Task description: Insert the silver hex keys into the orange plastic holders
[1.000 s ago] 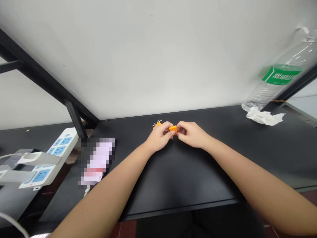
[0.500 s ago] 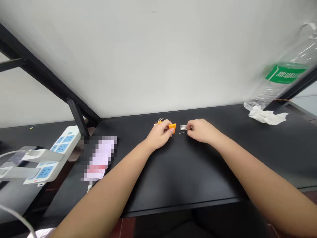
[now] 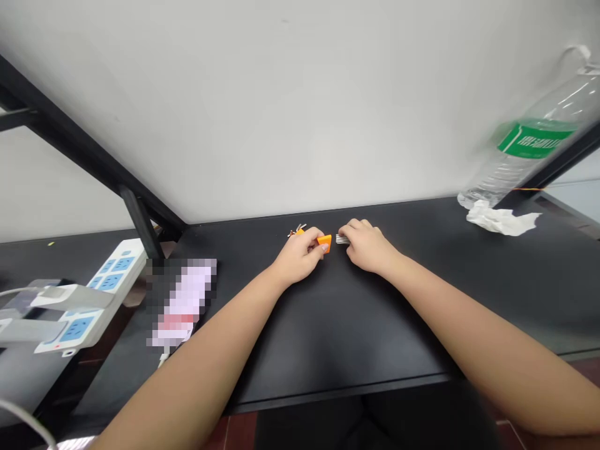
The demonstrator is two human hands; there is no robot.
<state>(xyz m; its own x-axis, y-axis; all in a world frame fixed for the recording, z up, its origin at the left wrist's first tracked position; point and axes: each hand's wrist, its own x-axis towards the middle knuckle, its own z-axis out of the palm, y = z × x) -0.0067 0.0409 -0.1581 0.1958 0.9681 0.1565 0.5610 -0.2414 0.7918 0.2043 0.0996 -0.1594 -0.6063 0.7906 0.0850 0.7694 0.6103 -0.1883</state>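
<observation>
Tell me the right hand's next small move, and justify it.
Probably, the right hand should pinch one of the thin, silvery, metal-looking rods: it partly covers them, with their other ends showing and pointing towards the small, flat, orange, plastic-looking piece in the left hand. A gap separates rods and piece. Whether a rod is pinched is hidden.

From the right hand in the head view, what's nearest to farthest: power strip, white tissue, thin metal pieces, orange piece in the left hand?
1. Thin metal pieces: right at the fingers of the right hand.
2. Orange piece: just to its left, held by the left hand.
3. White tissue: off to the right.
4. Power strip: far left.
</observation>
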